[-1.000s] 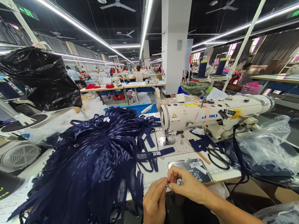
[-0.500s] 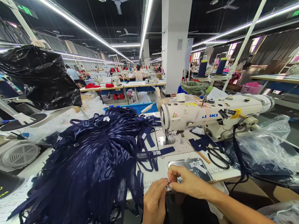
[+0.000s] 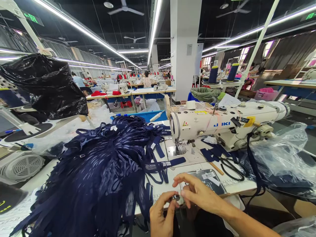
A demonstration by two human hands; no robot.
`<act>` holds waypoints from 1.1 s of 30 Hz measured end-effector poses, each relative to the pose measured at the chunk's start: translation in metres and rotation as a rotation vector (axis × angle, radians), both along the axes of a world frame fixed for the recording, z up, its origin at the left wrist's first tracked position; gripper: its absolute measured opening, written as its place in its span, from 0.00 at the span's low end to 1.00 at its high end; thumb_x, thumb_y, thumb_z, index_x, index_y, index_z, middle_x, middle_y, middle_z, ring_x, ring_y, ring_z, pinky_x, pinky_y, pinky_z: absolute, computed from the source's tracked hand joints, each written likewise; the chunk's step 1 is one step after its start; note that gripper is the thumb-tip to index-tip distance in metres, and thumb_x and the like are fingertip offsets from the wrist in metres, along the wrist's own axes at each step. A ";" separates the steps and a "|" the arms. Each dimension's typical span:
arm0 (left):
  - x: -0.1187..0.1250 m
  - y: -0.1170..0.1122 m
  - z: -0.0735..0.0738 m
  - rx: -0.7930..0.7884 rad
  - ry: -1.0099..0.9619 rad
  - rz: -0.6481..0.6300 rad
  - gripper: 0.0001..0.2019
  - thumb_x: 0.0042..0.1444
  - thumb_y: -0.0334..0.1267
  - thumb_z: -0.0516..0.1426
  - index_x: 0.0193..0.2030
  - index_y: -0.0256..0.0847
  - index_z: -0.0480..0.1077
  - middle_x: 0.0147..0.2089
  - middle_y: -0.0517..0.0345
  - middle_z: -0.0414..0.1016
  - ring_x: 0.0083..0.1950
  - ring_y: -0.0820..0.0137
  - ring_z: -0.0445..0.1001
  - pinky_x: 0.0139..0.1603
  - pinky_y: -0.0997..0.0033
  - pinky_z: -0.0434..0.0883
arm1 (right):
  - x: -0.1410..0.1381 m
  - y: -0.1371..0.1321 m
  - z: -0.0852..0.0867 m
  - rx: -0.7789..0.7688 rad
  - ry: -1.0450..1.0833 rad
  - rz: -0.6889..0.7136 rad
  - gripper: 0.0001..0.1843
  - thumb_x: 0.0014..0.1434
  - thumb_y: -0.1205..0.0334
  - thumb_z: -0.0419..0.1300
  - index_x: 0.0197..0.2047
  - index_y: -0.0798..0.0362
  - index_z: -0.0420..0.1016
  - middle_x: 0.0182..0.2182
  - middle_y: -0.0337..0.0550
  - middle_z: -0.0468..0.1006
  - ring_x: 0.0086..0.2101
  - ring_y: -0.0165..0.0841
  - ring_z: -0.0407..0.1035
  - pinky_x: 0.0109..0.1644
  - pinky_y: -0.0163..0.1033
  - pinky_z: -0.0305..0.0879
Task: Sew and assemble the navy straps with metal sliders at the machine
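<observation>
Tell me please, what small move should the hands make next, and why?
Perhaps the right hand should close gently on the small metal piece: the left hand holds it at the fingertips, while the right is open, close beside it.

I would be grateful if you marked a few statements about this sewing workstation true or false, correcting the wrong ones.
1. The left hand holds a small shiny metal piece. True.
2. The right hand is gripping the scissors. False: the right hand is beside the left hand, and the scissors lie on the right part of the table.
3. The pile of navy straps is to the left of the sewing machine. True.
4. The black plastic bag is to the right of the sewing machine. False: it is on the far left.
5. Two dark blue thread cones with yellow tops stand behind the sewing machine. True.
</observation>
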State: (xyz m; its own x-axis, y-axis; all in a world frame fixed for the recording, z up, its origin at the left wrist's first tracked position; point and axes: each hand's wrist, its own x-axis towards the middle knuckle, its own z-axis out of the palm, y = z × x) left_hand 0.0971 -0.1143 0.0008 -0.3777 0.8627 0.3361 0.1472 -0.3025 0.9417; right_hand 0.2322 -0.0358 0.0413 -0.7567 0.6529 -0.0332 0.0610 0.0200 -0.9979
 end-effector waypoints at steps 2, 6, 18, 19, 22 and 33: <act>0.000 -0.001 0.004 -0.066 -0.136 0.016 0.07 0.47 0.38 0.59 0.34 0.42 0.73 0.24 0.61 0.73 0.23 0.75 0.70 0.29 0.79 0.68 | -0.001 -0.001 -0.006 -0.081 0.028 0.097 0.17 0.53 0.55 0.51 0.45 0.55 0.61 0.39 0.45 0.69 0.18 0.21 0.62 0.26 0.32 0.57; -0.001 0.001 0.009 -0.131 -0.418 0.042 0.11 0.41 0.41 0.63 0.32 0.39 0.73 0.25 0.58 0.74 0.22 0.76 0.67 0.28 0.78 0.66 | -0.003 -0.002 -0.008 -0.068 -0.088 0.125 0.10 0.52 0.58 0.52 0.29 0.57 0.66 0.16 0.33 0.63 0.16 0.22 0.56 0.21 0.29 0.51; 0.007 0.004 0.003 -0.343 -0.981 -0.270 0.12 0.38 0.37 0.65 0.33 0.39 0.76 0.28 0.57 0.75 0.25 0.75 0.72 0.30 0.77 0.68 | -0.006 -0.004 0.023 0.155 -0.063 0.010 0.11 0.55 0.61 0.49 0.26 0.58 0.66 0.20 0.35 0.61 0.23 0.25 0.54 0.27 0.30 0.52; 0.006 0.004 0.002 -0.347 -0.990 -0.280 0.12 0.40 0.38 0.64 0.34 0.39 0.75 0.30 0.57 0.75 0.26 0.73 0.72 0.31 0.76 0.69 | -0.006 -0.005 0.024 0.164 -0.068 0.006 0.11 0.55 0.62 0.49 0.26 0.57 0.67 0.20 0.35 0.62 0.23 0.25 0.55 0.27 0.30 0.52; 0.003 0.003 -0.002 -0.341 -1.025 -0.338 0.12 0.44 0.41 0.61 0.37 0.40 0.75 0.34 0.56 0.75 0.31 0.69 0.74 0.34 0.72 0.70 | -0.006 -0.004 0.025 0.176 -0.090 0.004 0.11 0.55 0.64 0.48 0.27 0.57 0.68 0.21 0.35 0.63 0.24 0.25 0.56 0.28 0.30 0.53; -0.003 0.003 0.005 -0.249 -1.093 -0.479 0.08 0.48 0.37 0.59 0.36 0.40 0.75 0.34 0.54 0.76 0.30 0.73 0.73 0.36 0.75 0.68 | -0.007 0.001 0.022 0.214 -0.098 -0.029 0.13 0.57 0.62 0.48 0.27 0.56 0.68 0.21 0.35 0.62 0.23 0.25 0.54 0.28 0.30 0.53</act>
